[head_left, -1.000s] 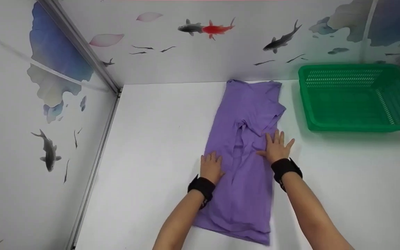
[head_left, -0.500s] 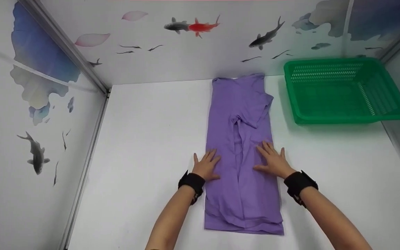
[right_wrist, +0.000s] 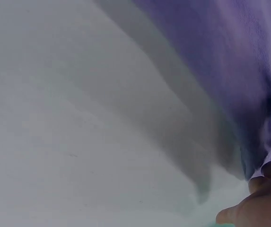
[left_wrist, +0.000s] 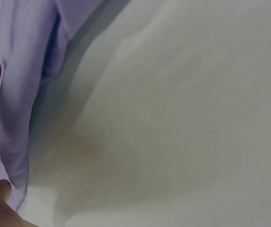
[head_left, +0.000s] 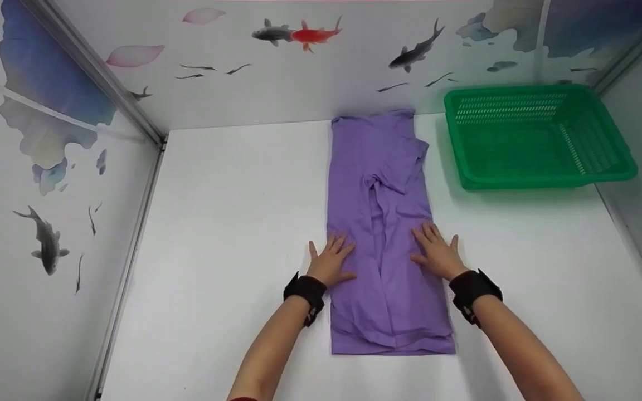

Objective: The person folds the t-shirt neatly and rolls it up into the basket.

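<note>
A purple short-sleeved shirt (head_left: 377,150) lies in a long narrow strip on the white table, its sides folded inward. The two folded edges meet along the middle, with a gap near the upper centre. A sleeve-like flap juts out at the upper right. My left hand (head_left: 331,263) rests with spread fingers on the shirt's left edge, its thumb on the cloth. Opposite it, my right hand (head_left: 439,253) lies on the right edge, fingers likewise spread. In each wrist view only part of the hand shows, beside the purple cloth (left_wrist: 17,85).
A green plastic basket (head_left: 538,181) stands at the back right, near the shirt's upper end. The back wall (head_left: 276,83), printed with fish, rises right behind the shirt. White table surface (head_left: 232,223) extends on both sides, and a metal-framed panel borders the left.
The shirt's lower part has swung right and now lies straight, its bottom hem level. My right hand has slid toward me along the edge. The head view has shifted slightly.
</note>
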`<state>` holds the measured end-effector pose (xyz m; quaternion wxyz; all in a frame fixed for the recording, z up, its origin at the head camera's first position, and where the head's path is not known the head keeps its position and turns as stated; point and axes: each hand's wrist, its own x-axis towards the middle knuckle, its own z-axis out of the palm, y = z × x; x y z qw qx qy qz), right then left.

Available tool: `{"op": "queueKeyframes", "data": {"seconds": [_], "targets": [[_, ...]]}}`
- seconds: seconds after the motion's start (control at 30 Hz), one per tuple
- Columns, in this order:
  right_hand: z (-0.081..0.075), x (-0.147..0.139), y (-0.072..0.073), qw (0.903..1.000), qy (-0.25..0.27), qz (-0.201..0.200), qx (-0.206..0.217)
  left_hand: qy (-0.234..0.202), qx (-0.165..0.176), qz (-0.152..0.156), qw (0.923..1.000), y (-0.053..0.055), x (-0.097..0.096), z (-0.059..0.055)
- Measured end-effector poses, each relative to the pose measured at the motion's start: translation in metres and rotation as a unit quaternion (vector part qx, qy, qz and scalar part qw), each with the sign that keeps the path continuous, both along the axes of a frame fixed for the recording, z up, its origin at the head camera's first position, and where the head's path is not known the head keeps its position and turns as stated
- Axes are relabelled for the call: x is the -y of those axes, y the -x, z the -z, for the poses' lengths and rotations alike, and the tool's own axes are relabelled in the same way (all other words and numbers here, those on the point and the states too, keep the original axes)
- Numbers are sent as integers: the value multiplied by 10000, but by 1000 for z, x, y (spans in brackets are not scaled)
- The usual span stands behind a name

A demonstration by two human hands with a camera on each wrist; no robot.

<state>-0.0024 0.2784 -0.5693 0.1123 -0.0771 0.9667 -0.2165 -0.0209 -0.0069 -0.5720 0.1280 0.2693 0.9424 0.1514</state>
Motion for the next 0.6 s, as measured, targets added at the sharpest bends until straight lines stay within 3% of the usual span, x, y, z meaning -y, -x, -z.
{"op": "queueKeyframes", "data": {"seconds": [0.2, 0.6], "targets": [[5, -1, -41, 9984, 522, -88, -220, -511, 48, 669, 9964, -30, 26, -1], [4, 4, -105, 9930, 1012, 58, -612, -1033, -5, 880, 9907, -80, 62, 8]]}}
